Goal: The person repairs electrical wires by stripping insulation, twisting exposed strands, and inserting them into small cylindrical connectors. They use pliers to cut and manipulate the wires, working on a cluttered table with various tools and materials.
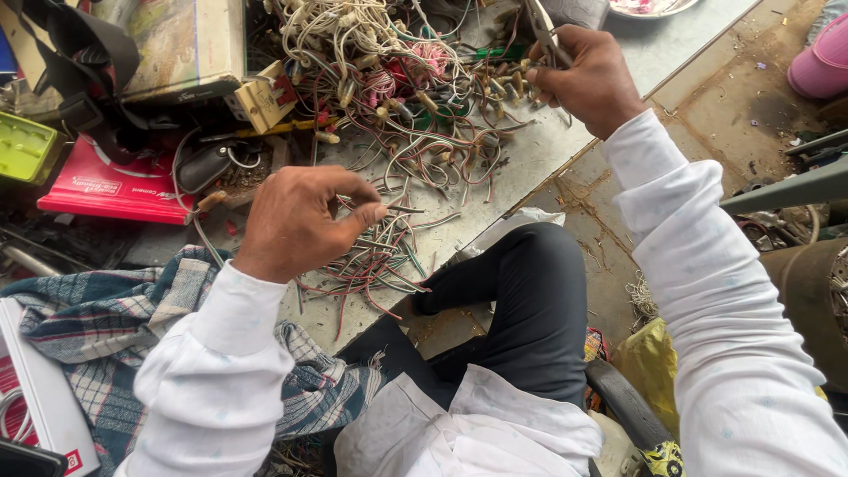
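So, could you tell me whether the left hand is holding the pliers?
No, the pliers are in the right hand; the left hand pinches thin wires.

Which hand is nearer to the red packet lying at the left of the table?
Left. The left hand pinches thin wires just right of the red packet, apart from it. The right hand holds pliers far across the wire pile.

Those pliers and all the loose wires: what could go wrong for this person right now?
The right hand holds pliers close to its own fingers, so a slip might pinch or nick skin. The left hand pinches thin wires from a cut bundle at the board's edge; bare ends could prick fingertips, and strands may slide off. The big tangled wire heap could snag and drag along.
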